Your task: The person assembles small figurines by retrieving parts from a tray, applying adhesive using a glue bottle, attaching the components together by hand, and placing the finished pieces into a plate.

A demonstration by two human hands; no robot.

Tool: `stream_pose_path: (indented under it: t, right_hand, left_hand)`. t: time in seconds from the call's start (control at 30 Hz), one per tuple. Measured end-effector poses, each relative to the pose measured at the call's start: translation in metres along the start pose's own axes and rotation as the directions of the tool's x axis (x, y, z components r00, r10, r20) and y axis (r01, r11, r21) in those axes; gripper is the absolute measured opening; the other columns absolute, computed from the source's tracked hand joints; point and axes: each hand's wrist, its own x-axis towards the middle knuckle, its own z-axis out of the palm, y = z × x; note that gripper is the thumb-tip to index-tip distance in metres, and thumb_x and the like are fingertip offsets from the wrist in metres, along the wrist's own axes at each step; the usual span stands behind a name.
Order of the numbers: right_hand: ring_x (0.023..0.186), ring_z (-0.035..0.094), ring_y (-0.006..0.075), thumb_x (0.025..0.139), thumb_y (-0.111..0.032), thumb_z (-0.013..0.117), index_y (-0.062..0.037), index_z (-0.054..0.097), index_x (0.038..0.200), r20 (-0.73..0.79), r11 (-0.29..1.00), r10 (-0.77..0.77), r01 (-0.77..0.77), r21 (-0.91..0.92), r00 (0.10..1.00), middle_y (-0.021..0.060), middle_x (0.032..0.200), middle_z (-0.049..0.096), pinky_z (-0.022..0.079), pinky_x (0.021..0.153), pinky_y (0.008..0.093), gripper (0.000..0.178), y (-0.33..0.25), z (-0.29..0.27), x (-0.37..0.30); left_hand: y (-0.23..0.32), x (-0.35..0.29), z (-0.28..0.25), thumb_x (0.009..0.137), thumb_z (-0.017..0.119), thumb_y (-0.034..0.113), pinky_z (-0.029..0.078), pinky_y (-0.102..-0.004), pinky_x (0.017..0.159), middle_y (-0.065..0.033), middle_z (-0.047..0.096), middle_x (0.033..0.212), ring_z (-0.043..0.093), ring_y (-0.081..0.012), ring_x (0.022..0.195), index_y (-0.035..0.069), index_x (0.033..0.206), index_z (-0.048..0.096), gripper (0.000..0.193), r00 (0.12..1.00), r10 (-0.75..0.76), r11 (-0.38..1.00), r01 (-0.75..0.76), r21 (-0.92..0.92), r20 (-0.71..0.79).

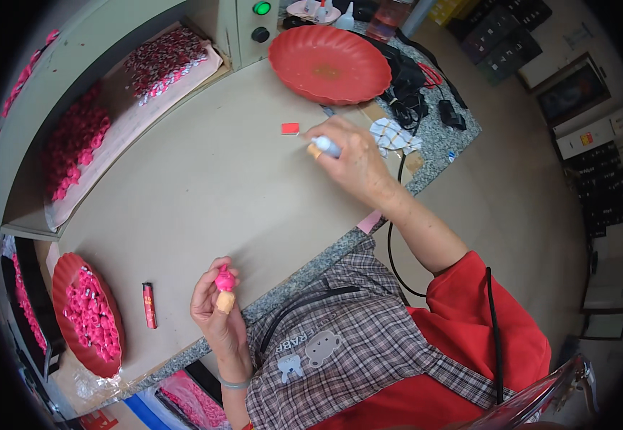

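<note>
Left hand (215, 304), low in the frame, pinching a small pink flower-shaped piece (224, 279) between bandaged thumb and fingers, grip closed on it just above the near tabletop edge. Right hand (351, 161), right of centre, closed around a small white squeeze bottle (326, 145), nozzle aimed toward a little red square (291, 128) lying alone on the beige tabletop (204, 179). Apparently mid-batch: a red tray (86, 315) at lower left heaped with pink pieces, more laid out on boards (121, 125) along the upper left, yet the large red dish (329, 64) at top holding nothing but a faint smear. One piece in hand, bottle and piece well apart, so any joining of the two seemingly not yet done. A red lighter (149, 305) beside the tray. Tangle of black cables (415, 93) and a crumpled white cloth (394, 136) near the right hand, a cable trailing off the tabletop edge; little else crowding the space between the hands
</note>
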Motion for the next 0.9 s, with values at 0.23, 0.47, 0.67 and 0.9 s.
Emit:
stream_pose_path:
  t: [0.23, 0.47, 0.67, 0.9]
  right_hand:
    - [0.085, 0.063, 0.0352, 0.074, -0.005, 0.064, -0.0137, 0.069, 0.104, -0.056, 0.948, 0.145, -0.155, -0.278, 0.988, 0.0149, 0.093, 0.064, 0.050, 0.076, 0.0426, 0.031, 0.042, -0.054, -0.001]
    - [0.086, 0.062, 0.0349, 0.077, -0.014, 0.065, -0.0029, 0.068, 0.094, 0.018, 0.763, 0.397, -0.319, -0.561, 0.918, 0.0136, 0.091, 0.062, 0.049, 0.074, 0.0432, 0.021, 0.074, -0.056, -0.012]
    - [0.082, 0.062, 0.0321, 0.079, -0.013, 0.064, -0.0031, 0.062, 0.094, -0.038, 0.842, 0.209, -0.199, -0.501, 0.977, 0.0152, 0.089, 0.061, 0.048, 0.071, 0.0397, 0.018, 0.062, -0.055, -0.012]
    - [0.068, 0.065, 0.0267, 0.078, -0.008, 0.064, -0.0033, 0.060, 0.089, 0.052, 0.986, 0.165, -0.165, -0.005, 0.985, 0.0120, 0.076, 0.065, 0.050, 0.062, 0.0324, 0.013, -0.038, -0.044, -0.019]
  left_hand:
    - [-0.001, 0.003, 0.004, 0.077, 0.070, 0.011, 0.050, -0.0323, 0.087, -0.0233, 0.057, 0.120, 0.062, -0.0240, 0.099, -0.002, 0.115, 0.058, 0.042, 0.999, -0.041, 0.999, 0.041, -0.003, 0.029]
    - [-0.001, 0.002, 0.004, 0.079, 0.070, 0.012, 0.052, -0.0283, 0.087, -0.0247, 0.053, 0.123, 0.060, -0.0227, 0.103, -0.003, 0.121, 0.054, 0.046, 0.993, -0.077, 0.997, 0.077, 0.004, 0.092]
    - [0.009, -0.004, 0.016, 0.079, 0.069, 0.013, 0.051, -0.0278, 0.086, -0.0246, 0.055, 0.121, 0.060, -0.0225, 0.102, -0.003, 0.119, 0.053, 0.046, 0.992, -0.124, 0.992, 0.124, 0.005, 0.034]
    - [0.007, 0.002, 0.026, 0.081, 0.066, 0.016, 0.050, -0.0293, 0.086, -0.0221, 0.056, 0.120, 0.061, -0.0226, 0.099, -0.002, 0.117, 0.054, 0.042, 0.982, -0.156, 0.988, 0.156, 0.009, 0.110]
